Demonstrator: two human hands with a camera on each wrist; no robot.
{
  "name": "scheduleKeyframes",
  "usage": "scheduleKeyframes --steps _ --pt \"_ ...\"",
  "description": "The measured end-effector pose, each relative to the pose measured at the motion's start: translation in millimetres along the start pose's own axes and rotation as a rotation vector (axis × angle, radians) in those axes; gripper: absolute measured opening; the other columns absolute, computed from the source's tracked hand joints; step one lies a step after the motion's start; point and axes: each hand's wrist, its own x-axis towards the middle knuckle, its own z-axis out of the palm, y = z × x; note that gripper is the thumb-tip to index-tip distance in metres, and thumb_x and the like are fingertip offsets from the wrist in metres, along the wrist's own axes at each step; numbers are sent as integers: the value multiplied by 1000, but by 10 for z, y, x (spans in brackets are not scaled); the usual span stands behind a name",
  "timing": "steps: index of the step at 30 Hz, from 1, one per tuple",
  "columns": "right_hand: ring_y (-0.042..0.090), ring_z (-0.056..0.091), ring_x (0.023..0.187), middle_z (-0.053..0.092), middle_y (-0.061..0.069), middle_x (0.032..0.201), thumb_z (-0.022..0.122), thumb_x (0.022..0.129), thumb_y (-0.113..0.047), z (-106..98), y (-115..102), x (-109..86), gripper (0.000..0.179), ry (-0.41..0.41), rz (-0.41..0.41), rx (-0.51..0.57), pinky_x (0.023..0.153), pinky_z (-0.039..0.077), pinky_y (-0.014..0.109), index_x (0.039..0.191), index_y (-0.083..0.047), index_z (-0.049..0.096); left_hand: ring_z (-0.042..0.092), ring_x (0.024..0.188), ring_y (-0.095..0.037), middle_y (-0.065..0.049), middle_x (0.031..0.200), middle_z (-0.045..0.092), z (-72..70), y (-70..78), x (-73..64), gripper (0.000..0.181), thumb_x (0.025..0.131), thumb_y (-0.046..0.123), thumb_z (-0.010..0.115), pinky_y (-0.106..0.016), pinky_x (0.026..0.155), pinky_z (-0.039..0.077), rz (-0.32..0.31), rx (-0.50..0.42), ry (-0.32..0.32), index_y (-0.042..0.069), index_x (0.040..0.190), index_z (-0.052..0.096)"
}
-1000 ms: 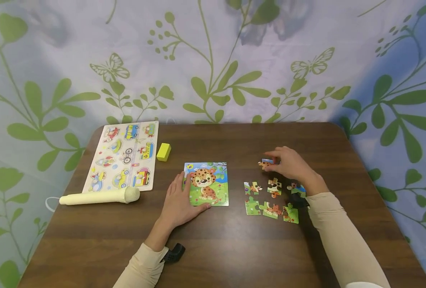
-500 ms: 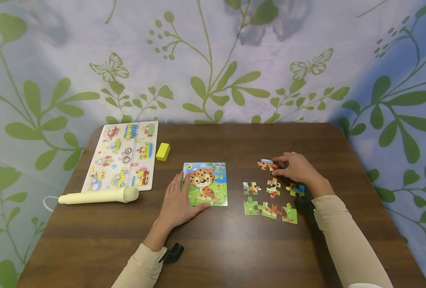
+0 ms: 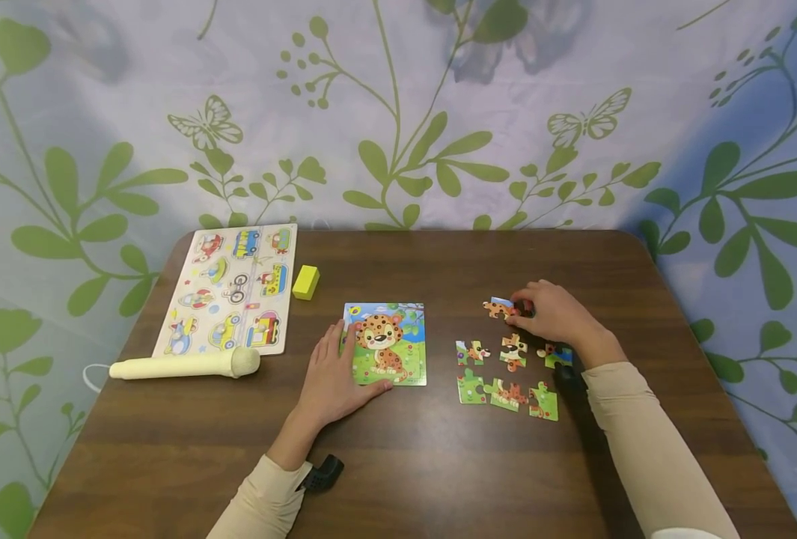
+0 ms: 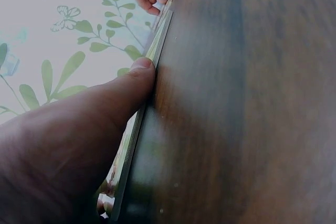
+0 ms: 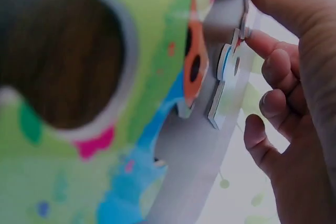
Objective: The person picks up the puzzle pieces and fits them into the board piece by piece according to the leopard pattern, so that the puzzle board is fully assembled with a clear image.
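My left hand rests on the left part of a square leopard picture board, fingers spread; the left wrist view shows the thumb touching the board's near edge. To the right, my right hand pinches a small jigsaw piece between thumb and forefinger, partly hidden by the fingers. Another piece with an orange spotted patch lies just left of it. Nearer me are a middle row of separate pieces, including a leopard-face piece, and a front row with a green corner piece.
At the left lies a wooden vehicle puzzle board, with a cream toy microphone across its near edge. A yellow block stands beside the board. The brown table ends at a leaf-patterned cloth backdrop.
My right hand has shifted slightly right, from the left piece of the far row to the piece beside it. My left hand has stayed on the leopard board.
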Motion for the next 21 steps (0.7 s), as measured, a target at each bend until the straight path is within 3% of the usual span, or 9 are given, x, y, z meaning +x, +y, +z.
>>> scheduleKeyframes --steps 6,12,17,21 --pt "22 53 81 62 1 86 75 89 -39 -16 -45 -10 35 49 -74 -136 78 48 44 103 -8 74 19 157 -40 -19 170 17 -33 29 -14 122 76 78 69 -57 125 23 -10 -6 -9 6 163 23" --pt "24 55 83 63 3 87 75 89 -39 -24 -77 -14 34 68 -68 -175 79 49 48 102 -7 73 19 157 -40 -19 170 17 -42 37 -20 122 77 78 68 -57 126 23 -13 -11 -14 5 163 23" --pt "28 58 90 65 9 98 73 91 -46 -31 -83 -42 48 57 -28 -168 85 50 53 115 -4 71 19 157 -39 -19 170 17 -31 26 -12 121 77 77 69 -57 126 23 -9 -8 -7 6 163 23" --pt "27 57 89 66 9 104 76 89 -50 -45 -90 -49 62 9 25 -64 82 50 50 129 -4 69 17 157 -39 -19 170 16 -24 13 -9 122 77 78 68 -57 126 22 -12 -6 -15 6 163 22"
